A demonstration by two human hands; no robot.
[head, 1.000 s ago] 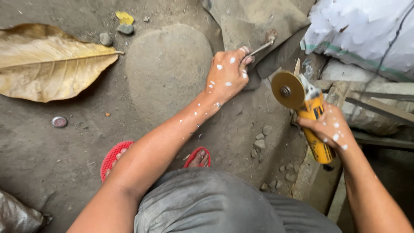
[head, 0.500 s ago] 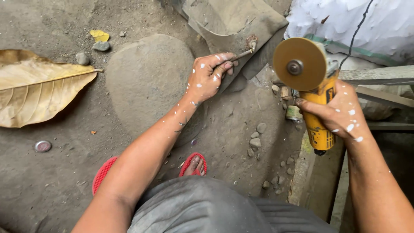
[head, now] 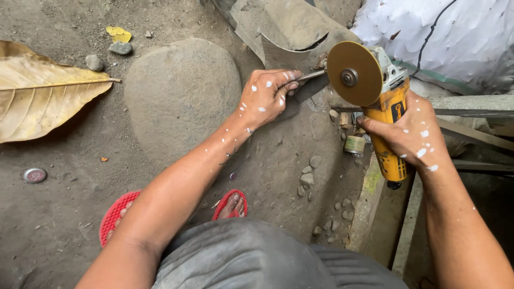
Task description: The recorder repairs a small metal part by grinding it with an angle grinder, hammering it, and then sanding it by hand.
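My right hand, speckled with white paint, grips a yellow angle grinder by its body. Its round brown disc faces up toward me. My left hand pinches a thin metal piece whose far end reaches the edge of the disc. Both hands hover over dirt ground beside a grey slab.
A large rounded stone lies under my left forearm. A dry yellow leaf is at the left, small pebbles in the middle, a white sack at top right, wooden beams on the right. My foot in a red sandal is below.
The grinder has moved up and left, its disc now next to the metal piece in my left hand. The view has shifted a little.
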